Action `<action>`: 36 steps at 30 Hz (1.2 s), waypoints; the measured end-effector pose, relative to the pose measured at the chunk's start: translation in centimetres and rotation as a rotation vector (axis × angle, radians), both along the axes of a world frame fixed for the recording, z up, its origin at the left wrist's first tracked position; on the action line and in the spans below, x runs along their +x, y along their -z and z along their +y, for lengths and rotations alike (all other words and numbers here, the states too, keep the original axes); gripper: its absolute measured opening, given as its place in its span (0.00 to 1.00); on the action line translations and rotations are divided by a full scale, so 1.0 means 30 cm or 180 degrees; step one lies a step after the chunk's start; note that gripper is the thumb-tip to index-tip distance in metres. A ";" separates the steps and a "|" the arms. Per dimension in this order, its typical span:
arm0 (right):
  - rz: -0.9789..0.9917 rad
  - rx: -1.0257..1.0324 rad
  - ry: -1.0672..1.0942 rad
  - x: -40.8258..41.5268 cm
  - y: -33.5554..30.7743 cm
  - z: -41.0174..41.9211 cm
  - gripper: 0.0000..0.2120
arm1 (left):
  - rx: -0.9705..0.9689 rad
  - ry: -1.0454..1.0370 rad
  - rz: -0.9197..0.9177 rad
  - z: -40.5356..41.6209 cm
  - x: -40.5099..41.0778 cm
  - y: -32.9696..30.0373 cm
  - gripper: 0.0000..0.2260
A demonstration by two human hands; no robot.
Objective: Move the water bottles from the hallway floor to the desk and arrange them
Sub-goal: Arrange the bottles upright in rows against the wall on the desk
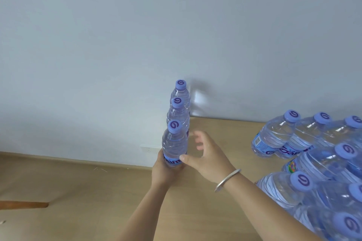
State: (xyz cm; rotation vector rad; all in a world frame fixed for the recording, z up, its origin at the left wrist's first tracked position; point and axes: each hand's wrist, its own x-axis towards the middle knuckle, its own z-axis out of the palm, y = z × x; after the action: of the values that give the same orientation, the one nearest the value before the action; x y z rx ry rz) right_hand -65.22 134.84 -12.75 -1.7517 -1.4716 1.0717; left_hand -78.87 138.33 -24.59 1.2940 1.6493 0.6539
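- At the left edge of the pale wooden worktop point(225, 211), three clear plastic water bottles with lilac screw caps stand upright in a single file running back toward the grey-white wall point(98, 35); the line looks chosen to start a tidy row along the edge.
- The nearest bottle in the row point(174, 146) is gripped low, around its blue label, by the left hand point(166, 170), whose fingers curl round the base; this low hold probably steadies it as it is set in line with the two behind.
- The right hand point(205, 154), with a silver metal bangle point(227, 180) on the wrist, sits just beside the same bottle with fingers spread wide and holding nothing; its thumb appears to touch the label, likely as a guide.
- The middle bottle point(178, 113) and the far bottle point(181, 92) stand close together, seemingly touching.
- Each bottle is transparent, ribbed at the shoulder and full of water, with a swirl mark on its cap.
- A larger cluster of matching water bottles point(313, 172) stands at the right of the worktop, well apart from the row, apparently waiting to be arranged.
- Beyond the edge lies the light wooden floor point(68, 191).
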 end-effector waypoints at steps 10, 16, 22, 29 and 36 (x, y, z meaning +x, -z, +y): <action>-0.0591 -0.0024 -0.0307 0.241 -0.309 -0.316 0.18 | -0.0210 -0.0385 0.0184 -0.157 0.053 -0.042 0.47; -0.2307 -0.0945 0.0349 0.434 -0.312 -0.359 0.28 | -0.0017 0.1061 -0.0007 -0.380 0.252 -0.056 0.46; -0.2073 -0.0687 0.0263 0.455 -0.219 -0.336 0.15 | -0.0049 0.1898 0.0175 -0.367 0.332 -0.080 0.47; -0.2350 -0.0224 0.0457 0.431 -0.271 -0.295 0.23 | 0.0188 0.2105 0.0041 -0.341 0.339 -0.106 0.55; -0.1846 0.0579 0.0469 0.353 -0.390 -0.243 0.25 | 0.0406 0.0760 -0.1178 -0.355 0.344 -0.212 0.34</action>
State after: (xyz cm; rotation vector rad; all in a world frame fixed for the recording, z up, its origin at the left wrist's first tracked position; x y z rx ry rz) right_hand -54.64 127.55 -1.04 -2.0963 -1.6692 0.3446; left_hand -68.56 127.69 -18.22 1.3412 1.1500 0.8065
